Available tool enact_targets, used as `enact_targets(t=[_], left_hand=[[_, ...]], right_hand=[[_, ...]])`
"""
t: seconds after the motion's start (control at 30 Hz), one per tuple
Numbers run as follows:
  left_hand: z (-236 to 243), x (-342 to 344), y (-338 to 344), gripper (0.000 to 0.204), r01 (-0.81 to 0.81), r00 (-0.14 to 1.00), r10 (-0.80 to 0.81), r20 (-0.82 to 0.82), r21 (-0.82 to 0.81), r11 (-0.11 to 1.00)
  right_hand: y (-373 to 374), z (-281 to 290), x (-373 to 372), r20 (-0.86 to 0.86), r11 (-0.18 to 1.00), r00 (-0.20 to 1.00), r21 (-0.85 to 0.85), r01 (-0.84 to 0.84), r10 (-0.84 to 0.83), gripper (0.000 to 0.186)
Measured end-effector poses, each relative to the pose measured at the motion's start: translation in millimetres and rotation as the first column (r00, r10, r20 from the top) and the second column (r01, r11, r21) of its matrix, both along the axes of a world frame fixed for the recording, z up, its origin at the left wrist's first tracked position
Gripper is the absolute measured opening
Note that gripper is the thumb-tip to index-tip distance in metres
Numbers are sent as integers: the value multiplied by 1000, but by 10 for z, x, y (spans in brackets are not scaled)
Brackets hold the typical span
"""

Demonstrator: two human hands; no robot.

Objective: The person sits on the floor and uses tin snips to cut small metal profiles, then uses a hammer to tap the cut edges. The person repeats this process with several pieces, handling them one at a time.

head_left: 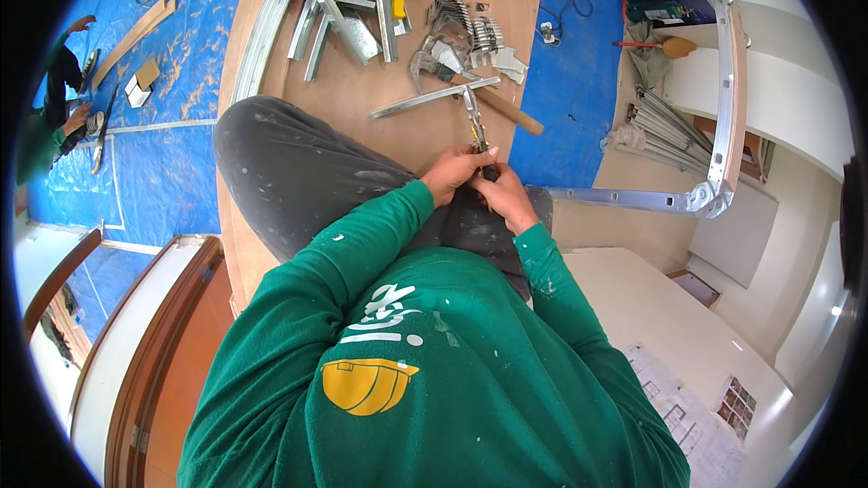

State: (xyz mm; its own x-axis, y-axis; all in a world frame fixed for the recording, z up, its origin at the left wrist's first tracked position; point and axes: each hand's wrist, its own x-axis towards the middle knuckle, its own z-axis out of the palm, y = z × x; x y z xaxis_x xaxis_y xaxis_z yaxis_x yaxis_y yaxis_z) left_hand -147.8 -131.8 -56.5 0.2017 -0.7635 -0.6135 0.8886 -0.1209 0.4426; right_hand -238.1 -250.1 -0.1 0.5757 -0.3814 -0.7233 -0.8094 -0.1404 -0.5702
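Observation:
Both hands meet in front of my lap on a pair of metal snips (pixel 475 122) with dark and yellow handles. My left hand (pixel 452 175) is closed around the handles at the left. From the right, my right hand (pixel 506 198) is closed on them too. Pointing away from me, the jaws touch a narrow galvanized metal strip (pixel 420 103) near its right end; whether they bite into it I cannot tell. A claw hammer (pixel 517 115) lies just beyond, its wooden handle passing close to the jaws.
Bent metal channel pieces (pixel 348 27) and a row of small brackets (pixel 457 23) lie on the wooden board (pixel 316 99). A folding ladder (pixel 633 200) stands at the right. Blue sheeting (pixel 172 181) covers the floor; another person's hand (pixel 77 117) shows far left.

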Motion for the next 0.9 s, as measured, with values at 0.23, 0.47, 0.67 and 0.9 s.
enact_targets(t=[0.23,0.47,0.67,0.9], left_hand=[[12,-38,-19,49,-36,999,36,6,-10,999],[70,-17,-20,47,-64,997,63,-39,-23,998],[-34,13,-36,53,32,995,-37,-95,-52,998],[208,-150,134,89,147,964,-185,-191,-199,969]], right_hand=[[133,94,-28,-175,972,984,-232,-36,-5,39],[186,172,79,-247,947,967,-289,-140,67,41],[90,-15,-20,-267,918,958,-346,-196,104,41],[-18,-100,-141,-117,931,978,-302,-203,175,28]])
